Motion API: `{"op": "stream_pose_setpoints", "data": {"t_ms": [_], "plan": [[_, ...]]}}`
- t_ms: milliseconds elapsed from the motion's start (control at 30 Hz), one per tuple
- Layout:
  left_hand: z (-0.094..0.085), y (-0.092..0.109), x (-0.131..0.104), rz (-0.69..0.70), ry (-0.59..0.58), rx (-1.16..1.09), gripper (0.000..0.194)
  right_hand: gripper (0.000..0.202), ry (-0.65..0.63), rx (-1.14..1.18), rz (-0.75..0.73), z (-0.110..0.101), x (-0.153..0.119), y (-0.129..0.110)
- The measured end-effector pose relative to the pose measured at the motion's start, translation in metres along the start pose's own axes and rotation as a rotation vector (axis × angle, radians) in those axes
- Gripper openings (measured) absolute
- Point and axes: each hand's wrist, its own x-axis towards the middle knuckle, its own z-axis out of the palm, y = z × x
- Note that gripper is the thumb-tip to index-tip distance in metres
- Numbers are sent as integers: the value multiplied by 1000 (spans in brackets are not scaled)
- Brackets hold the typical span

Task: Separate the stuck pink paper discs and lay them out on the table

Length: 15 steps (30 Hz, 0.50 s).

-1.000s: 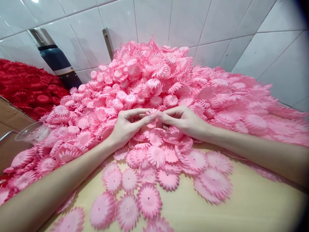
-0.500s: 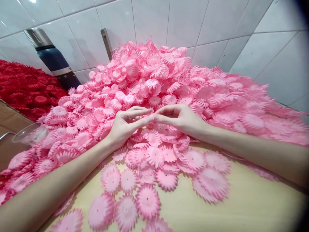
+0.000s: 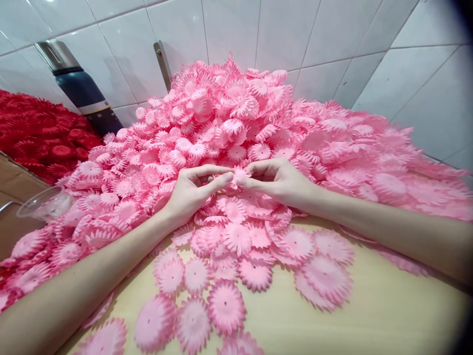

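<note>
A small pink fringed flower petal disc (image 3: 241, 175) is pinched between my two hands, above the front of a large heap of similar pink petal discs (image 3: 207, 130). My left hand (image 3: 195, 190) grips its left edge between thumb and index finger. At its right edge, the thumb and fingers of my right hand (image 3: 283, 181) are closed on the same disc. Below my hands, loose pink discs with small centre holes lie scattered; one darker-edged disc (image 3: 226, 306) is at the front.
The heap rests on a pale yellow tabletop (image 3: 377, 301) against a white tiled wall (image 3: 281, 29). On the left are a red petal pile (image 3: 40, 133), a dark blue bottle (image 3: 83, 93), a clear plastic cup (image 3: 40, 207) and a cardboard box (image 3: 16, 182). A metal strip (image 3: 162, 65) leans behind.
My fingertips, which were nearly together, have drawn slightly apart. The pink petal disc now shows between them. The heap and scattered discs look the same.
</note>
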Motion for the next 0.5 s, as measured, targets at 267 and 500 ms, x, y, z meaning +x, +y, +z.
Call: {"op": "stream_pose_setpoints", "data": {"t_ms": [267,500], "plan": [[-1,3,-1,-28,-87,10,25,29,33,-51,-6,1,0,-5],[-1,1,0,39,-43,9,17,27,8,-69,-25,3,-2,-4]]}}
